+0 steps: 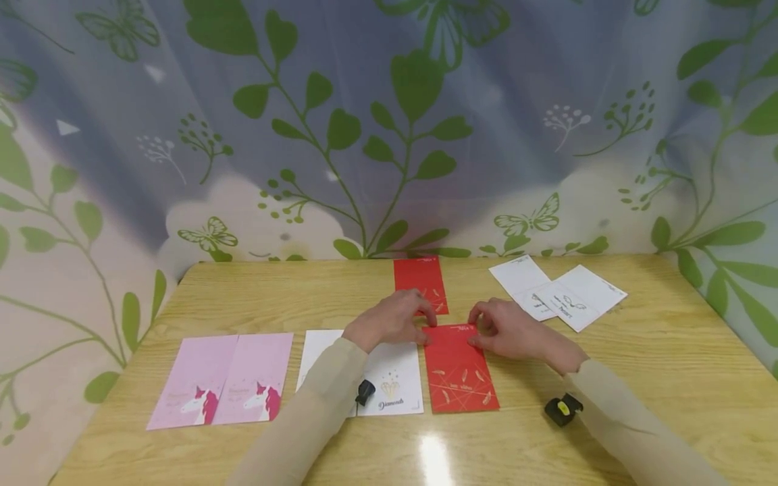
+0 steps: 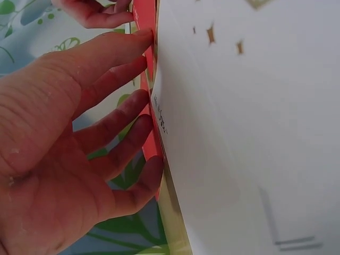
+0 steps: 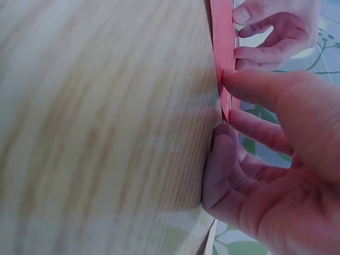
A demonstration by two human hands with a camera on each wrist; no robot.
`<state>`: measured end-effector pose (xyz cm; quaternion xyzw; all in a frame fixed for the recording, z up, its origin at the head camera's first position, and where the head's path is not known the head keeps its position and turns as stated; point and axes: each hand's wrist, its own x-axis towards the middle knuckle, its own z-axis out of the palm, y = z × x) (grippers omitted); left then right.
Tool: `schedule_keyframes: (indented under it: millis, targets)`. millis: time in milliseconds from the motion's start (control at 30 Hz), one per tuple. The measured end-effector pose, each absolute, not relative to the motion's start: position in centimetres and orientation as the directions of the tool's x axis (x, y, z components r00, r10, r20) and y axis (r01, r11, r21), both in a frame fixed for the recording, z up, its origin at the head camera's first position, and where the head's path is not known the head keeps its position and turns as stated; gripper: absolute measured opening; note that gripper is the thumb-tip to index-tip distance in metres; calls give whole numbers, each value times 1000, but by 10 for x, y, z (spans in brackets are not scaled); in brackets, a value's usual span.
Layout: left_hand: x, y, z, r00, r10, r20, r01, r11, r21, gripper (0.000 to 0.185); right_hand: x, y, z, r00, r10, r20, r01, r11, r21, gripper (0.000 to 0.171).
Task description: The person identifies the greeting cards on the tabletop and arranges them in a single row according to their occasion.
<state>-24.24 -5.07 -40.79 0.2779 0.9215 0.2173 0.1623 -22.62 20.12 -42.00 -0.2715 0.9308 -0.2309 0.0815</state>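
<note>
A red envelope (image 1: pixel 460 378) with gold marks lies flat on the wooden table (image 1: pixel 644 351), its top edge between my hands. My left hand (image 1: pixel 425 325) rests its fingertips (image 2: pixel 151 103) on the top left corner, fingers only slightly bent. My right hand (image 1: pixel 477 329) is at the top right corner; its thumb (image 3: pixel 249 85) and index finger pinch the red edge (image 3: pixel 223 48) while the other fingers curl against the table. A white "Diamonds" card (image 1: pixel 395 381) lies just left of the envelope, partly under my left forearm.
A second red envelope (image 1: pixel 419 278) lies farther back, just beyond my left hand. Two pink unicorn cards (image 1: pixel 225 378) sit at the near left. Overlapping white cards (image 1: pixel 556 290) lie at the back right. A leaf-patterned curtain (image 1: pixel 389 135) closes off the table's far side.
</note>
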Motion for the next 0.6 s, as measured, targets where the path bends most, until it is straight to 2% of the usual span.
schedule_keyframes:
  millis: [400, 600]
  targets:
    - [-241, -49, -407, -797, 575, -187, 439, 763, 474, 18, -222, 206, -420, -831, -556, -8, -478, 721, -503, 26]
    - [-240, -50, -407, -803, 565, -192, 430, 771, 470, 15, -220, 205, -417, -837, -535, -114, -418, 761, -496, 52]
